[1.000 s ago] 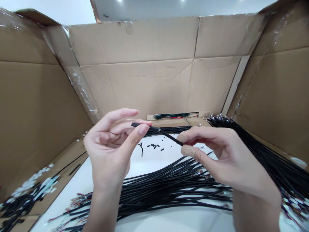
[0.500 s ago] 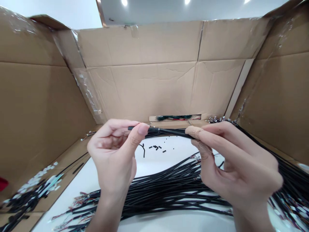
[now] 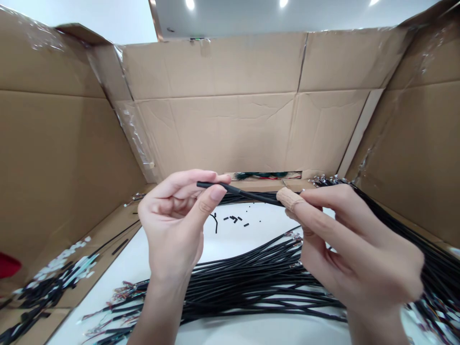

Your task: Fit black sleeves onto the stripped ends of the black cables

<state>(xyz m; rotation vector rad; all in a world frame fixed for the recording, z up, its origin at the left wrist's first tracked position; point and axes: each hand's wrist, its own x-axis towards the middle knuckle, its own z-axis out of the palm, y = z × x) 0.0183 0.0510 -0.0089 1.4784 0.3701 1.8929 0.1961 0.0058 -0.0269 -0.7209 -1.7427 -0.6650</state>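
Note:
A short, thicker length of black tubing [image 3: 232,188] is pinched between the thumb and fingers of my left hand [image 3: 176,220], its free end pointing left. From its right end runs a thinner black cable [image 3: 257,196], gripped by the thumb and forefinger of my right hand [image 3: 352,239]. Tan tape wraps fingertips of that hand. Both hands hold the piece above the table, with its left end tilted slightly up. Below them lies a wide bundle of black cables [image 3: 247,287] with bare coloured wires at its left ends.
Small cut black pieces [image 3: 233,219] and a curved black strand [image 3: 216,224] lie on the white table [image 3: 187,330]. Cardboard walls [image 3: 230,129] stand around it. More black cables [image 3: 398,225] run along the right side. White connectors [image 3: 64,258] and black parts sit at the left.
The tubing's left end has risen and tilts more, and more of the tubing shows past my left thumb. My left hand has shifted slightly right and up; the view has shifted a little.

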